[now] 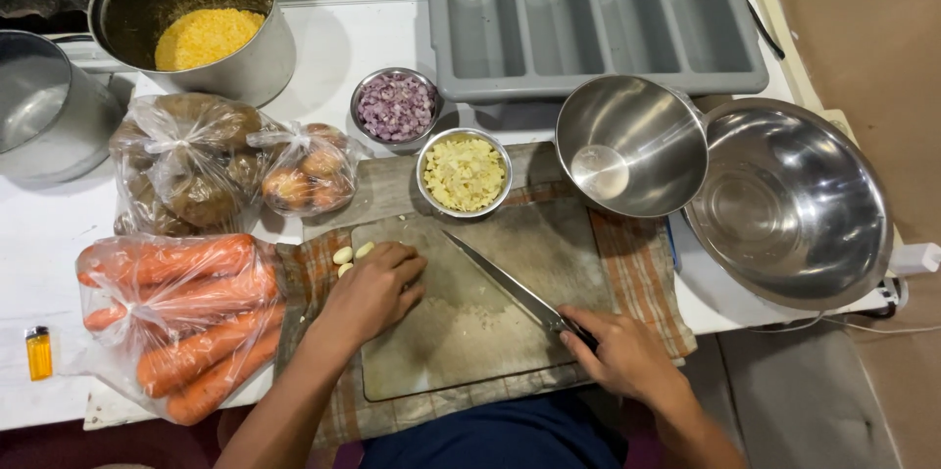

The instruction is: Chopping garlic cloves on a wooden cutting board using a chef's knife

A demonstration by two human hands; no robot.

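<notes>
Right hand point(627, 356) fingers wrapped round 1 knife point(515, 288), left hand point(375, 291) fingers curled down on cutting board point(470, 351) near 3 garlic cloves point(345, 255), w/ 2 small bowls far side.

Clear bag of orange carrots point(186, 317) front-left, knotted potato bags point(211, 170) behind.

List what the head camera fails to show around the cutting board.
- Whatever lies under the left hand: its fingers cover it.
- Knife handle: buried in the right hand.
- Steel pot: cut off by the left edge, inside unclear.
- Chopped bits on the cutting board: too small to identify.
- Bagged potatoes: blurred by plastic.
</notes>
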